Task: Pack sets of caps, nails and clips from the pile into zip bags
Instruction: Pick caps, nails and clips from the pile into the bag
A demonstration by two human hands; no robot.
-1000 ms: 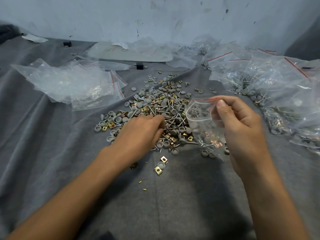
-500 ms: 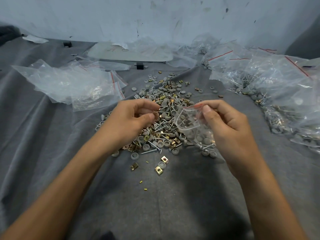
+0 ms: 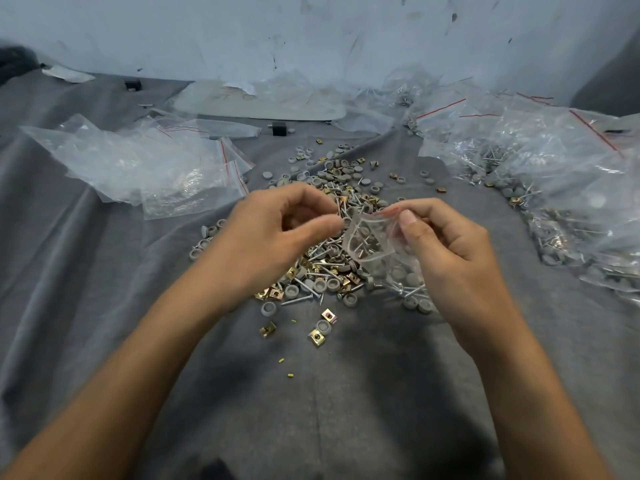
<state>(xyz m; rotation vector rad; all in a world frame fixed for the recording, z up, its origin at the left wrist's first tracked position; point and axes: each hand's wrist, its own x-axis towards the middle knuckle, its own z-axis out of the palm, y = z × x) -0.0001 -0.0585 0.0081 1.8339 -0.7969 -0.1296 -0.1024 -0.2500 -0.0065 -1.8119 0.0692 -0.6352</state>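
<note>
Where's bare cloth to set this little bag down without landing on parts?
Best: the grey cloth between left forearm and right forearm, nearer you than the stray clips. Also free: the strip outside the left forearm, below the empty zip bags, and the patch outside the right forearm. Crowded: the pile in the middle and the filled bags at right.

It seems a small packing workshop: grey cloth (image 3: 346, 410) under a pile of hardware (image 3: 329, 275), heaps of zip bags (image 3: 145, 168), scuffed wall (image 3: 311, 36).
</note>
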